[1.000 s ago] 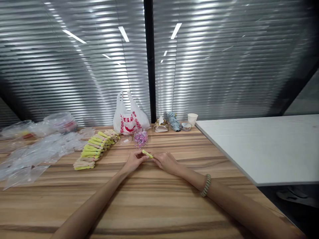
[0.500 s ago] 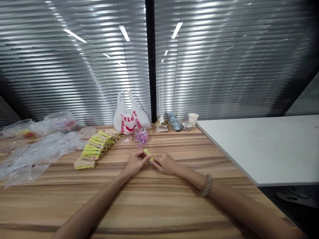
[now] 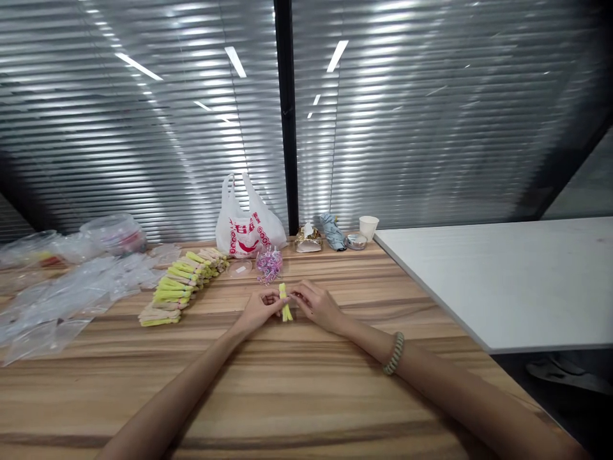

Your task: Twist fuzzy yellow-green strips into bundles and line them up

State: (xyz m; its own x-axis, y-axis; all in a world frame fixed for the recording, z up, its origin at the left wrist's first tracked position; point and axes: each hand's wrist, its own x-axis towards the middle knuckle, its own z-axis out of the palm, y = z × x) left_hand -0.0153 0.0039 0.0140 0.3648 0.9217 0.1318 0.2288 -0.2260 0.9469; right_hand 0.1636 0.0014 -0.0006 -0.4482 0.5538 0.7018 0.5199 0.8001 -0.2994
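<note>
Over the table, my left hand (image 3: 259, 311) pinches a small bundle of yellow strips (image 3: 286, 312) between thumb and fingers. The bundle stands nearly upright in view, its lower ends splayed apart. On its other side, my right hand (image 3: 320, 306) is closed, with its fingertips pinched together close to the bundle's middle; whatever they hold is too small to make out. Beyond the hands is a clear container of pink and purple bands or ties (image 3: 269, 264). To the left lies a long row of yellow and beige bundles (image 3: 179, 284), several with a coloured tie around the middle.
Clear plastic bags (image 3: 71, 300) spread over the left side. At the back stand a white carrier bag (image 3: 246, 223), a gold tissue pack (image 3: 308, 238), a blue-grey crumpled pouch (image 3: 332, 231), a tape roll (image 3: 355, 241) and a paper cup (image 3: 368, 227). A white table (image 3: 502, 281) adjoins on the right.
The yellow bundle has turned from slanted to nearly upright, and more of its lower end shows. My right hand has lifted slightly, its fingertips now beside the bundle's middle.
</note>
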